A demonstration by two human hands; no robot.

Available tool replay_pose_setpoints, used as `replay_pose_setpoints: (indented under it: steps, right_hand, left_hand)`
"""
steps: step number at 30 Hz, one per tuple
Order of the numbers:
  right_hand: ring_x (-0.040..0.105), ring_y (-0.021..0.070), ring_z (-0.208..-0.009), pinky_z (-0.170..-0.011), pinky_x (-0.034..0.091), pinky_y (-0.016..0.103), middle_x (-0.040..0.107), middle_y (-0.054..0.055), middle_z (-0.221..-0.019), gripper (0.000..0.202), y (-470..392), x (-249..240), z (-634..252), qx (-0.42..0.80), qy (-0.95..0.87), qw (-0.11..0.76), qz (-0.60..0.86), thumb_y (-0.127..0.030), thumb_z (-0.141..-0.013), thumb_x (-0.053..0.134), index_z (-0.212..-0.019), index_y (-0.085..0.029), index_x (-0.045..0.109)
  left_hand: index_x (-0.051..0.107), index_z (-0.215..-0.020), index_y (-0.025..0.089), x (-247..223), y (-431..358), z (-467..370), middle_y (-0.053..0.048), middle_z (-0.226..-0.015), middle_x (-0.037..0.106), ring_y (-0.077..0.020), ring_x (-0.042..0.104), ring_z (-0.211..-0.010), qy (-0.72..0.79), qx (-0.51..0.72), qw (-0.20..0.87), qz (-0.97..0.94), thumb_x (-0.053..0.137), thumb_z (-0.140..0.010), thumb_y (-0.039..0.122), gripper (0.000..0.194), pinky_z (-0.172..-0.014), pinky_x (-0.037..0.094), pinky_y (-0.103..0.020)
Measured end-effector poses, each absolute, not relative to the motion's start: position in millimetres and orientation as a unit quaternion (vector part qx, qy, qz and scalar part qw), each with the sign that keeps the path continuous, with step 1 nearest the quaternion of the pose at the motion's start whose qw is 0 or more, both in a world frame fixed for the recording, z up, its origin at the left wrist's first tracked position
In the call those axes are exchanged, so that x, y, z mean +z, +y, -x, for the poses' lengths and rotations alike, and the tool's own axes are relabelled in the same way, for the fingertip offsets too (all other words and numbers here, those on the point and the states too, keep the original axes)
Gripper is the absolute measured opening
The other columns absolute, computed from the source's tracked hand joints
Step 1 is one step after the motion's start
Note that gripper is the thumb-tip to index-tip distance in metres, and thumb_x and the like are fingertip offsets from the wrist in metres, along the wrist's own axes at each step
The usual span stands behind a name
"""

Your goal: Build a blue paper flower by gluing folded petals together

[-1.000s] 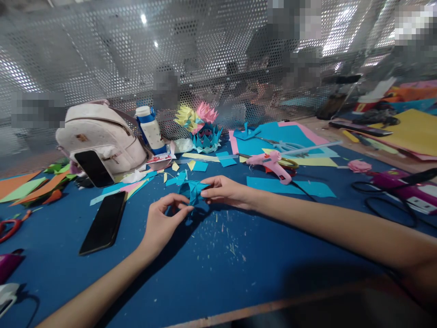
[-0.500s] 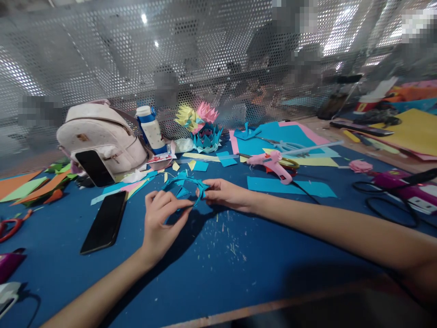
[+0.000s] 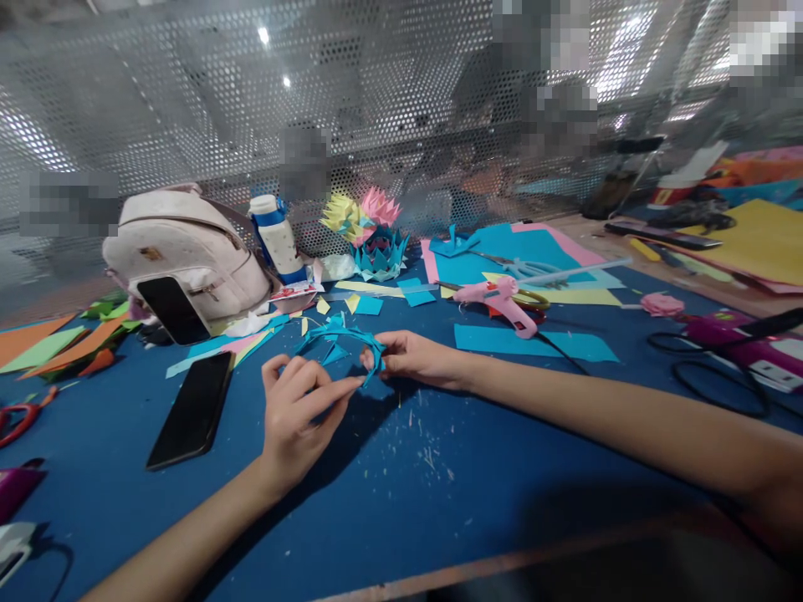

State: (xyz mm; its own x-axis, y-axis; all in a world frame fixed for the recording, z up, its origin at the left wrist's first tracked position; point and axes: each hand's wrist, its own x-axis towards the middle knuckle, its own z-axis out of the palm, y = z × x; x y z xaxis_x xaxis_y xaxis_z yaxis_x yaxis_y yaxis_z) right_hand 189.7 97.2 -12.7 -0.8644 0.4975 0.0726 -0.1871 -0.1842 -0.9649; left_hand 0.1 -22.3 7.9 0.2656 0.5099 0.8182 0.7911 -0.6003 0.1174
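Note:
A teal paper strip with pointed folds (image 3: 342,336) is bent into a ring over the blue table (image 3: 389,493). My left hand (image 3: 298,414) pinches the ring's near side with its fingertips. My right hand (image 3: 417,358) grips the ring's right end between thumb and fingers. Both hands meet at the ring's right edge, just above the table. Small paper scraps lie scattered under and in front of them.
A black phone (image 3: 191,408) lies left of my left hand. A white backpack (image 3: 185,251) with another phone, a bottle (image 3: 276,238) and paper flowers (image 3: 370,234) stand behind. A pink glue gun (image 3: 498,299), scissors and coloured sheets lie at the right. Cables run at the far right.
The teal piece has opened from a bunched clump into a ring. My left hand has shifted nearer to me and turned its fingers toward the right hand.

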Motion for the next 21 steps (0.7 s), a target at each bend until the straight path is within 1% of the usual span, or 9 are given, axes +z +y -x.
replay_pose_setpoints:
  steps: [5, 8, 11, 13, 16, 21]
  right_hand:
    - [0.047, 0.0074, -0.067, -0.062, 0.037, 0.020, 0.057, -0.004, -0.073, 0.025, 98.9, -13.5, -190.2, 0.749, -0.610, 0.229, 0.119, -0.034, -0.072, 0.082, -0.086, -0.017, 0.071]
    - [0.052, 0.0079, -0.072, -0.066, 0.040, 0.020, 0.061, -0.002, -0.081, 0.025, 97.7, -9.5, -191.4, 0.750, -0.613, 0.225, 0.108, -0.033, -0.071, 0.084, -0.083, -0.016, 0.069]
    - [0.056, 0.0088, -0.082, -0.072, 0.042, 0.020, 0.063, -0.001, -0.089, 0.025, 96.4, -5.9, -193.0, 0.752, -0.616, 0.216, 0.089, -0.025, -0.068, 0.085, -0.084, -0.015, 0.068]
    - [0.056, 0.0081, -0.082, -0.072, 0.042, 0.020, 0.063, -0.001, -0.091, 0.024, 96.0, -5.7, -193.7, 0.754, -0.616, 0.214, 0.077, -0.022, -0.069, 0.085, -0.085, -0.015, 0.068]
    - [0.056, 0.0079, -0.082, -0.072, 0.041, 0.020, 0.063, -0.001, -0.092, 0.023, 96.0, -7.9, -194.2, 0.762, -0.606, 0.218, 0.066, -0.022, -0.070, 0.084, -0.085, -0.015, 0.067]
    - [0.055, 0.0080, -0.082, -0.072, 0.041, 0.020, 0.062, -0.001, -0.094, 0.028, 96.1, -9.0, -194.4, 0.769, -0.602, 0.212, 0.042, -0.025, -0.069, 0.086, -0.087, -0.015, 0.067]
  left_hand:
    - [0.073, -0.099, 0.025, 8.4, -22.6, 1.1, 0.005, -0.064, 0.052, -0.0117, 0.046, -0.062, -0.399, -0.435, 0.182, 0.786, 0.068, -0.085, 0.005, 0.025, -0.078, 0.030, -0.037]
    - [0.073, -0.099, 0.025, 9.4, -22.6, 1.8, 0.005, -0.064, 0.052, -0.0117, 0.046, -0.061, -0.397, -0.432, 0.189, 0.788, 0.066, -0.086, 0.005, 0.026, -0.079, 0.030, -0.038]
    - [0.073, -0.099, 0.026, 9.5, -23.0, 2.2, 0.005, -0.064, 0.051, -0.0119, 0.046, -0.061, -0.398, -0.425, 0.196, 0.789, 0.066, -0.087, 0.007, 0.024, -0.079, 0.030, -0.037]
    - [0.074, -0.099, 0.026, 9.6, -23.4, 1.9, 0.005, -0.063, 0.050, -0.0120, 0.045, -0.061, -0.396, -0.423, 0.204, 0.789, 0.065, -0.087, 0.007, 0.023, -0.079, 0.030, -0.037]
    - [0.074, -0.098, 0.026, 10.3, -24.4, 0.6, 0.005, -0.061, 0.050, -0.0119, 0.045, -0.060, -0.391, -0.420, 0.219, 0.789, 0.065, -0.087, 0.007, 0.023, -0.079, 0.030, -0.037]
    - [0.073, -0.096, 0.026, 11.7, -25.7, -0.2, 0.005, -0.060, 0.052, -0.0126, 0.046, -0.061, -0.382, -0.409, 0.241, 0.793, 0.064, -0.089, 0.010, 0.019, -0.080, 0.029, -0.038]
